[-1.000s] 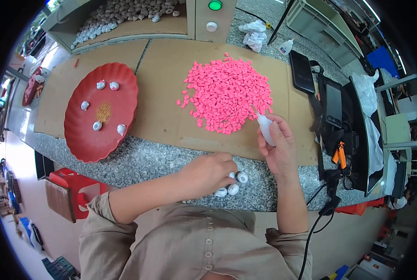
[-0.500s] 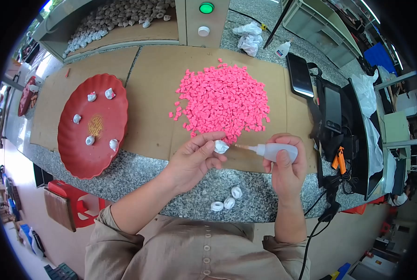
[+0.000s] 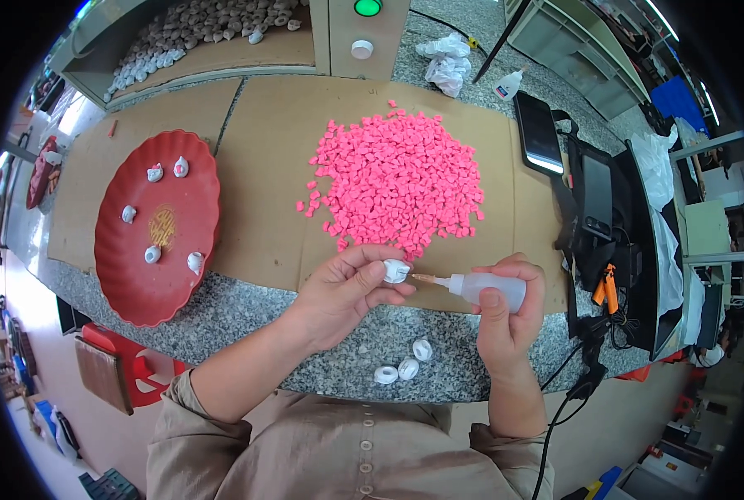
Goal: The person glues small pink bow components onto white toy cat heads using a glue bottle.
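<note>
Between the thumb and fingers of my left hand point(image 3: 347, 292) is a small white figurine piece point(image 3: 395, 271). My right hand point(image 3: 514, 312) is wrapped round a translucent squeeze bottle point(image 3: 493, 289), lying almost level. Its thin brownish nozzle tip point(image 3: 424, 277) points left and meets, or nearly meets, the white piece; I cannot tell which. A heap of small pink pieces point(image 3: 397, 175) lies on the cardboard point(image 3: 264, 183) just beyond my hands. Nearer me on the speckled stone top rest a few white ring-shaped pieces point(image 3: 385, 375).
At left, a red scalloped tray point(image 3: 114, 275) carries several white figurine pieces point(image 3: 153, 254). A box with a green light point(image 3: 368, 7) stands at the back beside a shelf of many small pieces point(image 3: 205, 33). To the right lie a phone point(image 3: 539, 133), black straps and cables, and another small bottle point(image 3: 508, 85).
The bottle's nozzle has come left, up to the white piece. The left hand has shifted slightly right and turned the piece a little. The whole view has also moved slightly.
</note>
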Demonstrator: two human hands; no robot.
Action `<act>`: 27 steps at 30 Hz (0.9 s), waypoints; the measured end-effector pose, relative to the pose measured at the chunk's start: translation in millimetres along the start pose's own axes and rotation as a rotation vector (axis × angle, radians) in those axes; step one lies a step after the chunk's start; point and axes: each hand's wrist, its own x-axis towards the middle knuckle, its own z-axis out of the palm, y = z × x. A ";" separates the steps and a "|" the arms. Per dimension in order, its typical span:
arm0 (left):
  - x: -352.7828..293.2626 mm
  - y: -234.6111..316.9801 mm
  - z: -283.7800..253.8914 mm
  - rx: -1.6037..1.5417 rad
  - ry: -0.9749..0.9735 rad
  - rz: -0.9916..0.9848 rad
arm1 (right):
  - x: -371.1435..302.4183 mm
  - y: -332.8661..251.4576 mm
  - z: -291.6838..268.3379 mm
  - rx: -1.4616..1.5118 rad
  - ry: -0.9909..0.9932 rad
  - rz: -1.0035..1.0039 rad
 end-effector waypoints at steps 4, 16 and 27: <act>0.1 -0.5 0.7 0.032 0.000 -0.001 | -0.5 -0.2 -0.9 0.000 -0.008 0.013; -0.3 0.3 2.7 0.043 -0.009 0.006 | -0.9 -1.8 -1.4 -0.076 -0.040 -0.059; -0.6 -0.5 3.3 0.050 -0.008 0.004 | 1.7 0.1 -1.2 -0.119 -0.033 -0.181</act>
